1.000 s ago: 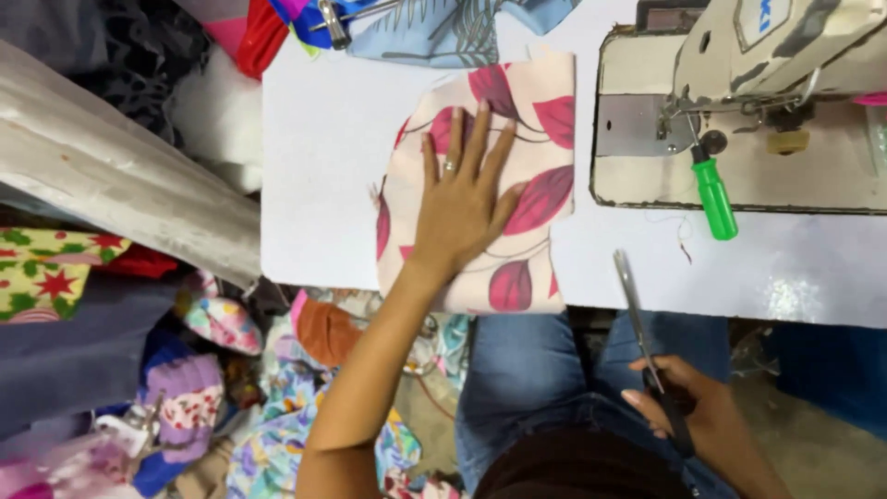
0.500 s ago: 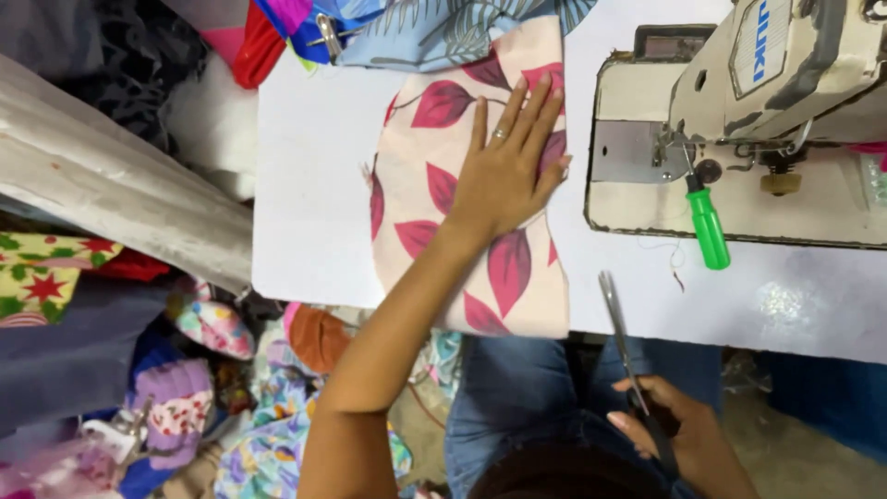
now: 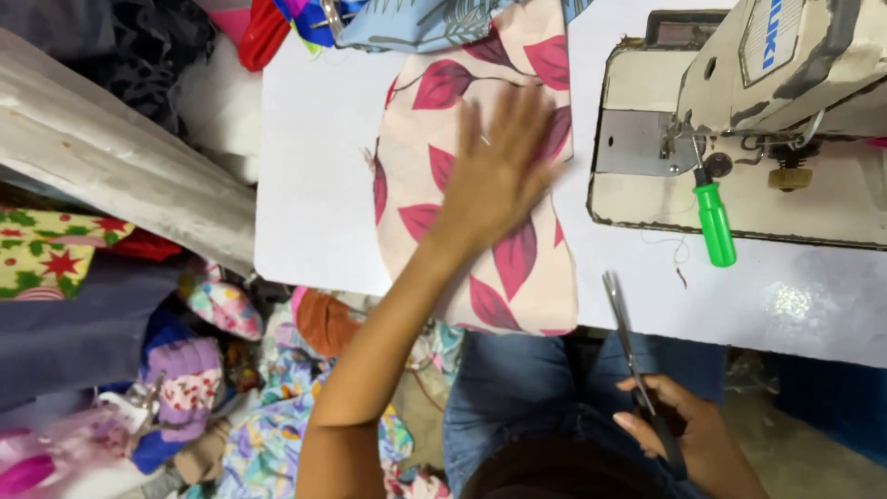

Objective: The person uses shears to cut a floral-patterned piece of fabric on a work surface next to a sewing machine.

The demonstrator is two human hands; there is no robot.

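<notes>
The fabric piece (image 3: 480,176), cream with dark red leaf prints, lies flat on the white table (image 3: 314,185), left of the sewing machine (image 3: 767,120). Its long axis runs near to far: the near edge hangs just over the table's near edge above the person's lap, and the far end passes under a blue patterned cloth (image 3: 434,23) at the far edge of the table.

The left hand (image 3: 499,171) rests on the middle of the fabric piece, palm down, fingers spread and pointing far and slightly right. It grasps nothing; it is flat and unclenched, pressing on the cloth. The fingers are motion-blurred, so whether every fingertip touches the cloth cannot be confirmed. The forearm runs from the near left up to the wrist, crossing the near edge of the fabric.

The right hand (image 3: 688,434) sits near, below table level beside the lap, well apart from the fabric. It is clenched around the handles of a pair of scissors (image 3: 633,356), whose closed blades point far toward the table's near edge, just right of the fabric's near right corner.

A green-handled screwdriver (image 3: 714,222) lies on the machine bed, right of the fabric. Mixed colourful cloth scraps (image 3: 212,370) are heaped at the near left.
</notes>
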